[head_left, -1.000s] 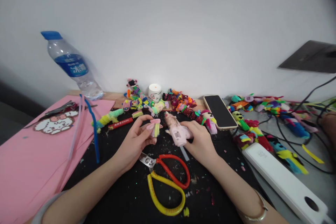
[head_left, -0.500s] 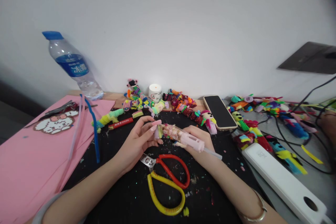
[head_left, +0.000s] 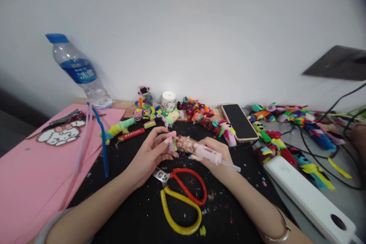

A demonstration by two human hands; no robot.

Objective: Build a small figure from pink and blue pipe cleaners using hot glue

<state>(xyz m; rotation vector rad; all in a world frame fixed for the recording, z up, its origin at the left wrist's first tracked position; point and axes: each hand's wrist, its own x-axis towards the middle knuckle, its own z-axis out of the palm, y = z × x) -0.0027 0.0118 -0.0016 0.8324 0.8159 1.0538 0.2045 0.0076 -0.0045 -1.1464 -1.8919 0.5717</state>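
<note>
My left hand pinches a small bundle of fuzzy pipe cleaner in pink, lilac and yellow-green. In my right hand is a pale pink hot glue gun, its front end mottled with pinkish-brown bits. A clear glue stick pokes out of its back. The front of the gun meets or nearly meets the bundle; the exact contact is hidden. Below both hands lies a pair of scissors with a red handle and a yellow handle, blades partly under my left hand.
Pink sheets lie left, with loose blue pipe cleaner at their edge. A water bottle leans on the wall. Behind the black mat are a white jar, several pipe cleaner figures and a phone. A white power bank-like device lies right, near cables.
The glue gun has shifted very slightly to the left, towards the bundle in my left hand. Everything else stays where it was.
</note>
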